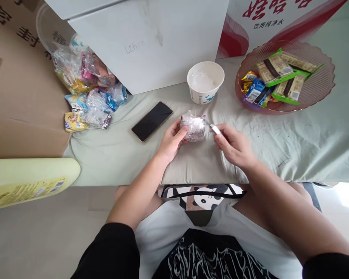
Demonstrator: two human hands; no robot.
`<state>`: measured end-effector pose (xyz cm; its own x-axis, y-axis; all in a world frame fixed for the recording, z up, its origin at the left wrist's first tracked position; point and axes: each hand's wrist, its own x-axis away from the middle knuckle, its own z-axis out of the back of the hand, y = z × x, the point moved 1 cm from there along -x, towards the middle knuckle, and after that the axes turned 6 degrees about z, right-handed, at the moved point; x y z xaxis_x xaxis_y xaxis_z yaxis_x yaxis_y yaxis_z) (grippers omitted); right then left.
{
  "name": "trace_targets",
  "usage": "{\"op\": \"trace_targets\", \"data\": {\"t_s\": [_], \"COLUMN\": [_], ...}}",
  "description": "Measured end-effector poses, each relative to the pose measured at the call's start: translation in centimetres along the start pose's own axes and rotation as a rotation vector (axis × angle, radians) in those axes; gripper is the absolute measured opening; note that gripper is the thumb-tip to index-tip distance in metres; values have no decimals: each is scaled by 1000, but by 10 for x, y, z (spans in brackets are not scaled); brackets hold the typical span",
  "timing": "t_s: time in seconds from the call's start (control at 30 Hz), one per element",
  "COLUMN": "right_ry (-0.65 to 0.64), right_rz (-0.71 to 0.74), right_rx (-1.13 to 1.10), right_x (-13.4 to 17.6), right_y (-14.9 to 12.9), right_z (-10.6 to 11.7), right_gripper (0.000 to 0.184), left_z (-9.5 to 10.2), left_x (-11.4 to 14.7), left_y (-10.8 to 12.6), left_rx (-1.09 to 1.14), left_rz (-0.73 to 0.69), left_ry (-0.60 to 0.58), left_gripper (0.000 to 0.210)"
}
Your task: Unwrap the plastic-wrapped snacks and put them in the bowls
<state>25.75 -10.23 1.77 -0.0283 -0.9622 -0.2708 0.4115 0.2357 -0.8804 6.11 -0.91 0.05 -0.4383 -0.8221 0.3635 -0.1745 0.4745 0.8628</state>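
Clear, crinkled plastic covers the wrapped bundle (194,131), which is just on the near side of the paper tub (205,97), with nothing between them but cloth (267,145). The left hand (173,139) has its fingers closed around the bundle's left side, thumb pressed on the film. The right hand (234,145), nearer the person than the tub and a little to its right, pinches a small white tool (216,129) between thumb and fingers, its narrow tip pointing at the bundle's right end. Whether the tip touches the film, and how sharp it is, I cannot tell.

The main danger looks like a slip: loose, glossy folds could deflect the tip, and if it has an edge, too hard a push could carry it across to the left thumb. A rounded bundle could also twist under a light hold, while too deep a poke might mark what is inside. The wrinkled cloth gives uncertain footing, so a sudden jerk away from the person could knock the tub and spill the clear, crumpled material (202,80) in it. The phone (152,121), left of the tub and nearer the person, seems at risk only from a stray left elbow or wrist.
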Motion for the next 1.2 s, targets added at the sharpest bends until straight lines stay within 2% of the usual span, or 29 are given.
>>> {"op": "trace_targets", "data": {"t_s": [0.13, 0.3, 0.5, 0.97, 1.2], "right_ry": [-41, -16, 84, 131, 79], "right_rz": [115, 117, 171, 205, 241], "right_rx": [303, 429, 626, 583, 529], "right_x": [-3, 0, 3, 3, 4], "right_y": [0, 0, -1, -4, -5], "right_z": [0, -4, -6, -5, -6], "right_gripper": [36, 36, 33, 30, 27], "left_z": [-1, 1, 6, 7, 2], "left_x": [0, -1, -2, -2, -3], "left_y": [4, 0, -6, -6, 2], "left_rx": [35, -74, -183, -207, -9], "left_rz": [6, -48, -127, -128, -37], "left_ry": [-22, -55, -79, -54, 3], "left_gripper": [51, 56, 63, 63, 58]}}
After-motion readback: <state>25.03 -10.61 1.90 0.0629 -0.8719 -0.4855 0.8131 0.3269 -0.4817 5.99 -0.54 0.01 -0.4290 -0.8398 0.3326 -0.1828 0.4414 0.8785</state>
